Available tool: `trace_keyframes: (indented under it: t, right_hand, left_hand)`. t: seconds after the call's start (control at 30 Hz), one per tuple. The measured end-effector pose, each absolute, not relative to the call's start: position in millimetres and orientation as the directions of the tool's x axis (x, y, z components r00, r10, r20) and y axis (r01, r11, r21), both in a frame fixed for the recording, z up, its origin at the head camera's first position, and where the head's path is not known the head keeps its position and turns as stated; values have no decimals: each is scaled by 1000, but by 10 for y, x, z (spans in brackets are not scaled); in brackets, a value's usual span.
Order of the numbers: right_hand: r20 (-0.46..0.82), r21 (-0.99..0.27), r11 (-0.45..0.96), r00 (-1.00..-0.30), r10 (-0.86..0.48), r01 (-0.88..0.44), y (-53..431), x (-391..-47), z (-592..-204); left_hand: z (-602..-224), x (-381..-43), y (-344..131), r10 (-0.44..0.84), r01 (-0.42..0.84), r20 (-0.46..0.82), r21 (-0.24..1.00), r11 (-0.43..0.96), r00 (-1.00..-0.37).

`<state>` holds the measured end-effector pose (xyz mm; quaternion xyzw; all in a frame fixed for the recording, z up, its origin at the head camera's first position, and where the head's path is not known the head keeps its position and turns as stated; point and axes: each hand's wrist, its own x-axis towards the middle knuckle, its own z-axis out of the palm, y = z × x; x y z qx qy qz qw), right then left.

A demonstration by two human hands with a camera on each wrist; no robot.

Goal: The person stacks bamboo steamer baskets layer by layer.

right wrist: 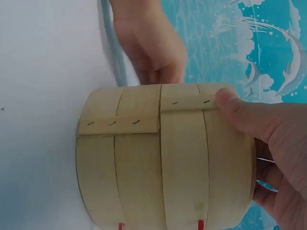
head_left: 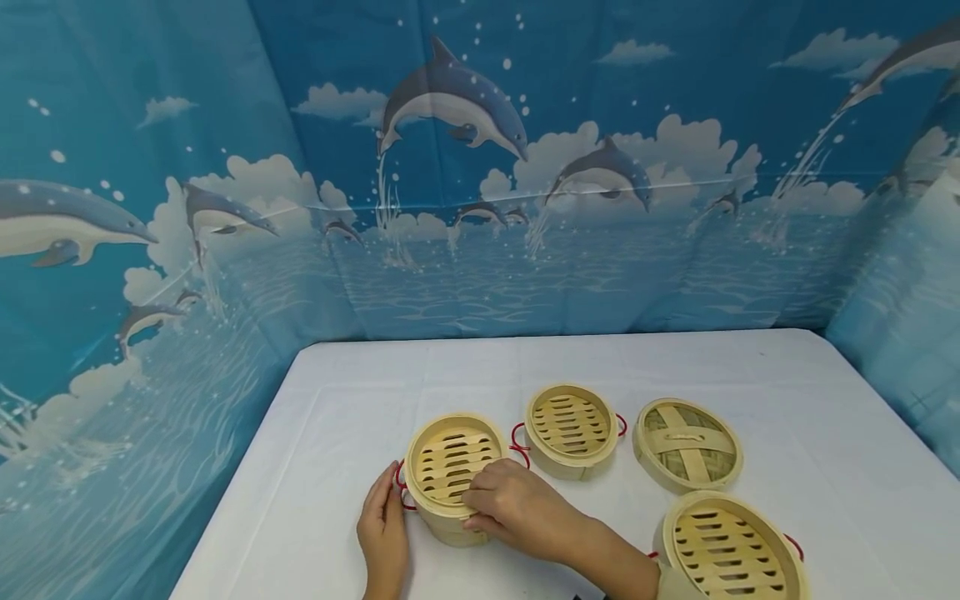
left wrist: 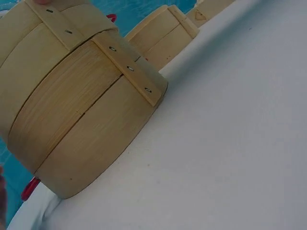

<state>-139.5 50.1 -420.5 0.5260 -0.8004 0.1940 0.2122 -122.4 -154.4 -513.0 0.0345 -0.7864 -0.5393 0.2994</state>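
Two round bamboo steamer baskets (head_left: 448,527) stand stacked on the white table, with red loop handles at the sides and slats in the top one. My right hand (head_left: 525,510) grips the upper basket's rim at the near right: the thumb (right wrist: 231,103) presses the outer wall, while the fingers reach inside over the slats. Along the stack's left side, my left hand (head_left: 384,527) rests with fingers fairly straight, close by the red handles. In the left wrist view, the stack (left wrist: 81,115) shows stapled seams and a line between the two tiers.
Behind the stack to the right sits a single steamer basket (head_left: 572,423) with red handles. A woven bamboo lid (head_left: 688,446) lies farther right. Another steamer basket (head_left: 731,554) stands at the near right, by my right forearm. A dolphin-print curtain (head_left: 480,250) surrounds the table.
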Motion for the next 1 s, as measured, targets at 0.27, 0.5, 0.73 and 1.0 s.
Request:
trace_keyframes:
  t: [0.27,0.5,0.73,1.0]
  right_hand:
    - [600,-133,365,-368,-710,-921,629,-1328,-4122]
    - [604,-170,428,-437,-666,-888,921,-1190,-4113]
    - [611,-143,464,-447,-654,-874,1267,-1026,-4244]
    - [446,-170,588,-594,-670,-791,1799,-798,-4374]
  left_hand:
    - [-5053,-1194,-1539,-328,483,527,850,212,-784]
    - [-5068,-1178,-1524,-312,447,494,869,211,-812]
    - [-5078,-1186,-1521,-319,458,522,851,257,-791]
    - [-5083,-1195,-1507,-307,479,532,846,234,-789]
